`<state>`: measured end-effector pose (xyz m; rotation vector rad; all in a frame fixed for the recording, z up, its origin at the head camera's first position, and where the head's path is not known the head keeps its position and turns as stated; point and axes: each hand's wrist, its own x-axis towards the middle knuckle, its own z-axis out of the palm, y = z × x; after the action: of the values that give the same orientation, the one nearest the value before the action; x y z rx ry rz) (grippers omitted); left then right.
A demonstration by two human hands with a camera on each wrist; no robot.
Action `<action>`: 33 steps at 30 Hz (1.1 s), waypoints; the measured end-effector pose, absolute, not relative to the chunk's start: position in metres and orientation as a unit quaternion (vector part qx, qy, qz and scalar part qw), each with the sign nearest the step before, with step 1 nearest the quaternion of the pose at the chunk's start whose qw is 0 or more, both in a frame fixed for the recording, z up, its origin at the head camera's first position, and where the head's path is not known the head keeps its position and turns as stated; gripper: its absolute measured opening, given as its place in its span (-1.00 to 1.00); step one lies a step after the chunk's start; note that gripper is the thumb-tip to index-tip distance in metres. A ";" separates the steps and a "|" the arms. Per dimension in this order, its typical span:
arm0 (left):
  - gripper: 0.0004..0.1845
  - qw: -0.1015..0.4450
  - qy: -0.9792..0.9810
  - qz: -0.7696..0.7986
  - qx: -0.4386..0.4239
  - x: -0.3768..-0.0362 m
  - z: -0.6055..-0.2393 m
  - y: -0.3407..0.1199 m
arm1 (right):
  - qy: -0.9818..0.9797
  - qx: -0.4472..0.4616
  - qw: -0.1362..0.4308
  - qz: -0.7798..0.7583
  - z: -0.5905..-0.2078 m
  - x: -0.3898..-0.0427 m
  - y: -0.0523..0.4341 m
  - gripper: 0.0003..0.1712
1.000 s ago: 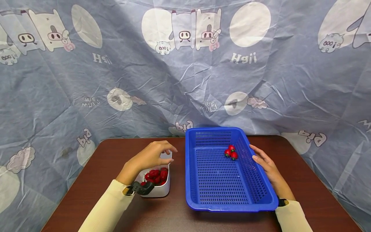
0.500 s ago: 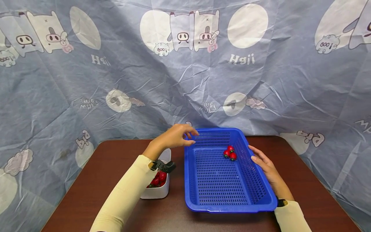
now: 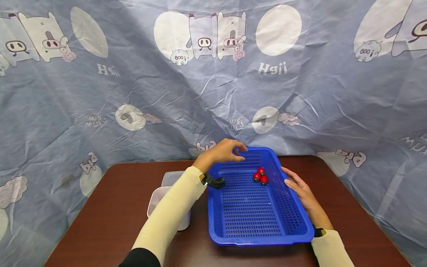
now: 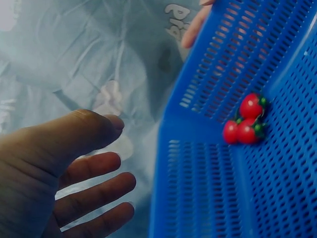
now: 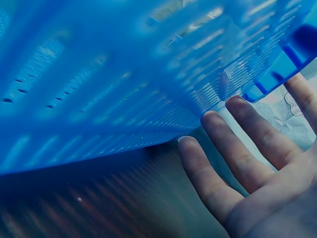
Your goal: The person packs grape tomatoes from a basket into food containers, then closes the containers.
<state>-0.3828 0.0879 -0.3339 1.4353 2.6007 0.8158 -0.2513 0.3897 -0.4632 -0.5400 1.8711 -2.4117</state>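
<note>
While our left hand (image 3: 222,152) hovers loose-fingered, holding nothing, over far rim of blue perforated basket (image 3: 257,237), three strawberries (image 3: 260,176) lie in far right corner. Right hand (image 3: 298,187) flat against basket's side. More strawberries probably wait in white container (image 3: 156,195), contents hidden.

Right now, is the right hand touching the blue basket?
Touching. In the right wrist view, the fingertips of the right hand rest straight against the outer wall of the blue basket; the head view agrees, hand along basket's right rim.

Perforated glossy plastic basket (image 3: 257,211) — smooth dark table (image 3: 106,207), creased cloth backdrop (image 3: 133,81)
</note>
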 end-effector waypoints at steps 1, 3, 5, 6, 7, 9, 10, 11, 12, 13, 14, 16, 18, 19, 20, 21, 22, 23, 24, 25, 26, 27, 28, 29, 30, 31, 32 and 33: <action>-0.67 0.032 0.844 0.263 0.466 -0.385 -0.338 0.092 | 0.603 -0.175 0.022 -0.778 -0.464 -0.251 0.389 -0.40; -0.66 0.036 0.844 0.264 0.466 -0.388 -0.345 0.102 | 0.604 -0.176 0.021 -0.777 -0.465 -0.251 0.389 -0.40; -0.66 0.035 0.842 0.264 0.469 -0.391 -0.350 0.111 | 0.603 -0.177 0.017 -0.778 -0.465 -0.251 0.390 -0.40; -0.66 0.034 0.842 0.263 0.469 -0.393 -0.353 0.116 | 0.603 -0.179 0.015 -0.778 -0.465 -0.252 0.390 -0.41; -0.66 0.036 0.840 0.267 0.470 -0.394 -0.354 0.121 | 0.601 -0.183 0.014 -0.778 -0.465 -0.252 0.391 -0.40; -0.65 0.041 0.839 0.273 0.469 -0.396 -0.359 0.131 | 0.597 -0.186 0.015 -0.780 -0.465 -0.253 0.392 -0.40; -0.65 0.044 0.839 0.273 0.468 -0.396 -0.361 0.135 | 0.596 -0.186 0.017 -0.781 -0.465 -0.253 0.392 -0.40; -0.65 0.050 0.841 0.274 0.464 -0.396 -0.364 0.138 | 0.593 -0.185 0.021 -0.783 -0.465 -0.253 0.392 -0.40; -0.64 0.056 0.841 0.274 0.463 -0.396 -0.367 0.141 | 0.592 -0.183 0.023 -0.785 -0.465 -0.253 0.391 -0.40; -0.63 0.061 0.841 0.276 0.462 -0.395 -0.370 0.144 | 0.591 -0.179 0.026 -0.786 -0.465 -0.253 0.391 -0.40; -0.62 0.067 0.841 0.276 0.460 -0.394 -0.373 0.146 | 0.591 -0.174 0.028 -0.787 -0.465 -0.253 0.390 -0.40; -0.61 0.077 0.842 0.275 0.457 -0.392 -0.381 0.150 | 0.592 -0.170 0.033 -0.787 -0.465 -0.252 0.388 -0.40; -0.57 0.088 0.841 0.278 0.455 -0.391 -0.388 0.152 | 0.594 -0.164 0.036 -0.786 -0.465 -0.252 0.386 -0.40; -0.56 0.091 0.841 0.281 0.453 -0.392 -0.392 0.152 | 0.596 -0.161 0.038 -0.786 -0.465 -0.252 0.385 -0.40; -0.56 0.096 0.841 0.284 0.450 -0.392 -0.395 0.153 | 0.598 -0.159 0.040 -0.785 -0.466 -0.252 0.385 -0.40; -0.56 0.098 0.842 0.286 0.447 -0.393 -0.398 0.154 | 0.599 -0.157 0.041 -0.784 -0.466 -0.252 0.385 -0.40; -0.55 0.099 0.843 0.285 0.445 -0.394 -0.401 0.154 | 0.599 -0.155 0.042 -0.784 -0.466 -0.252 0.385 -0.40; -0.55 0.102 0.843 0.287 0.444 -0.394 -0.404 0.155 | 0.599 -0.153 0.042 -0.785 -0.466 -0.252 0.386 -0.40; -0.55 0.104 0.843 0.287 0.444 -0.395 -0.406 0.156 | 0.599 -0.150 0.040 -0.785 -0.466 -0.251 0.387 -0.40; -0.55 0.105 0.843 0.285 0.443 -0.396 -0.408 0.157 | 0.599 -0.151 0.038 -0.785 -0.466 -0.251 0.388 -0.40; -0.55 0.106 0.845 0.281 0.442 -0.396 -0.410 0.158 | 0.599 -0.152 0.036 -0.786 -0.465 -0.251 0.389 -0.40; -0.55 0.106 0.847 0.276 0.442 -0.397 -0.411 0.160 | 0.597 -0.154 0.034 -0.787 -0.465 -0.250 0.390 -0.40; -0.55 0.109 0.849 0.272 0.440 -0.397 -0.413 0.160 | 0.594 -0.157 0.032 -0.788 -0.465 -0.250 0.390 -0.40; -0.55 0.112 0.851 0.269 0.438 -0.397 -0.414 0.160 | 0.593 -0.159 0.031 -0.789 -0.465 -0.251 0.391 -0.40; -0.55 0.112 0.854 0.261 0.436 -0.397 -0.415 0.161 | 0.591 -0.163 0.031 -0.790 -0.465 -0.251 0.391 -0.40; -0.55 0.114 0.858 0.254 0.433 -0.397 -0.417 0.161 | 0.588 -0.166 0.032 -0.791 -0.465 -0.251 0.391 -0.40; -0.55 0.115 0.861 0.246 0.430 -0.397 -0.418 0.161 | 0.586 -0.169 0.033 -0.792 -0.465 -0.251 0.391 -0.40; -0.55 0.117 0.863 0.240 0.429 -0.397 -0.419 0.162 | 0.583 -0.172 0.034 -0.793 -0.466 -0.251 0.391 -0.40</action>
<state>-0.3968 0.1619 -0.4193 1.2560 2.5269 0.7022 -0.2510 0.3908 -0.4656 -0.5294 1.7933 -2.4387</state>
